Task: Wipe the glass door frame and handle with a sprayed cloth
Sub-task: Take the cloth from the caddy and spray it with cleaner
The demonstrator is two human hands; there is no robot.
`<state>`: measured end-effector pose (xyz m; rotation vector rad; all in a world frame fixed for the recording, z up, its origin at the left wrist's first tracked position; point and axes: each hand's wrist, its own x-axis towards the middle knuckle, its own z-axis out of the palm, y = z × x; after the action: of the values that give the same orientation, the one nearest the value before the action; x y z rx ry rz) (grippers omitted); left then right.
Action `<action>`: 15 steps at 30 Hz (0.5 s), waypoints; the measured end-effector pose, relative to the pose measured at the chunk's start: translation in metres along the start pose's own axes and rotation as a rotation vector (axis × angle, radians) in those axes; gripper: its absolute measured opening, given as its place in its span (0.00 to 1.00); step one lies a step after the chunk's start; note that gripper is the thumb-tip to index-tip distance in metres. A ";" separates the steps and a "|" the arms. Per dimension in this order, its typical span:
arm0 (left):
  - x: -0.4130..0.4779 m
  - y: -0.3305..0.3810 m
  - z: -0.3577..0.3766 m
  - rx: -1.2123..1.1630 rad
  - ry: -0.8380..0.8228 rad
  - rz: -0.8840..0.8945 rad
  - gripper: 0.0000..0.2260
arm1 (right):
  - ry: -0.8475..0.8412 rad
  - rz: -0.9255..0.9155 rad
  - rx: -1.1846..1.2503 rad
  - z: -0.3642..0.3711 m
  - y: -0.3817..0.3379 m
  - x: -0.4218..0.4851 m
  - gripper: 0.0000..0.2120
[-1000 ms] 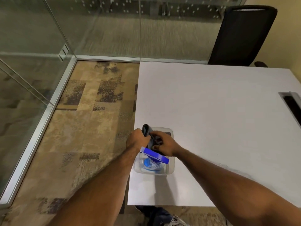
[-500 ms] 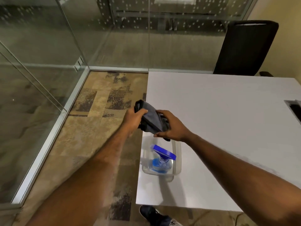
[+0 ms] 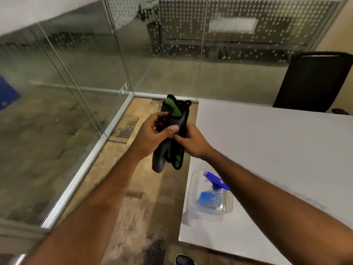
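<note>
Now, cloth: folded dark grey-green cloth (image 3: 172,131) pinched upright by both hands, likely sorting folds.
Left hand (image 3: 152,133): fingers gripping cloth.
Right hand (image 3: 193,140): likewise.
Blue spray bottle (image 3: 212,194): untouched in clear plastic tub (image 3: 227,207).

Dark cloth (image 3: 172,129) in left hand (image 3: 152,134) and right hand (image 3: 191,142).

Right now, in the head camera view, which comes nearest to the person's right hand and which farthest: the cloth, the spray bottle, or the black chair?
1. The cloth, held in the right hand and the left hand.
2. The spray bottle, in a clear tub on the white table, nearer the camera.
3. The black chair, at the table's far side by the glass wall.
</note>
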<state>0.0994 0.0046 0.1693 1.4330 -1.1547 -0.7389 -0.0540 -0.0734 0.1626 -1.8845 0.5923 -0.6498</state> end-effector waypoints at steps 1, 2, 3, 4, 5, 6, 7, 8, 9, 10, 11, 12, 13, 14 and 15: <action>-0.009 -0.004 -0.008 0.108 -0.010 0.057 0.28 | -0.006 -0.012 0.060 0.006 -0.005 -0.001 0.12; -0.016 -0.008 -0.014 0.192 -0.012 0.096 0.32 | -0.013 -0.017 0.118 0.014 -0.009 -0.003 0.11; -0.024 -0.013 -0.019 0.234 -0.005 0.111 0.34 | -0.014 -0.001 0.168 0.022 -0.011 -0.004 0.12; -0.031 -0.017 -0.023 0.230 0.005 0.102 0.34 | -0.011 0.025 0.197 0.031 -0.011 -0.006 0.14; -0.038 -0.020 -0.027 0.183 0.013 0.072 0.32 | -0.003 0.050 0.204 0.039 -0.010 -0.008 0.14; -0.046 -0.024 -0.029 0.108 0.019 0.024 0.29 | 0.006 0.067 0.193 0.049 -0.007 -0.010 0.14; -0.054 -0.028 -0.031 0.023 0.022 -0.038 0.26 | 0.012 0.078 0.181 0.057 -0.004 -0.013 0.13; -0.061 -0.032 -0.034 -0.051 0.037 -0.098 0.23 | 0.017 0.091 0.181 0.065 -0.001 -0.016 0.13; -0.068 -0.037 -0.036 -0.101 0.075 -0.150 0.20 | 0.023 0.112 0.204 0.072 0.001 -0.019 0.13; -0.074 -0.041 -0.039 -0.144 0.129 -0.195 0.18 | 0.030 0.140 0.243 0.077 0.004 -0.022 0.13; -0.080 -0.045 -0.043 -0.192 0.190 -0.240 0.15 | 0.032 0.169 0.279 0.083 0.006 -0.026 0.13; -0.085 -0.047 -0.046 -0.244 0.254 -0.282 0.11 | 0.033 0.195 0.306 0.087 0.008 -0.029 0.13; -0.091 -0.049 -0.049 -0.300 0.311 -0.318 0.08 | 0.035 0.220 0.332 0.091 0.010 -0.032 0.12; -0.095 -0.049 -0.053 -0.355 0.356 -0.349 0.06 | 0.040 0.243 0.360 0.095 0.011 -0.034 0.11; -0.100 -0.048 -0.057 -0.406 0.392 -0.373 0.05 | 0.047 0.270 0.391 0.097 0.011 -0.037 0.10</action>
<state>0.1301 0.1145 0.1186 1.3740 -0.4090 -0.8443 -0.0171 0.0107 0.1127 -1.4006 0.6810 -0.5847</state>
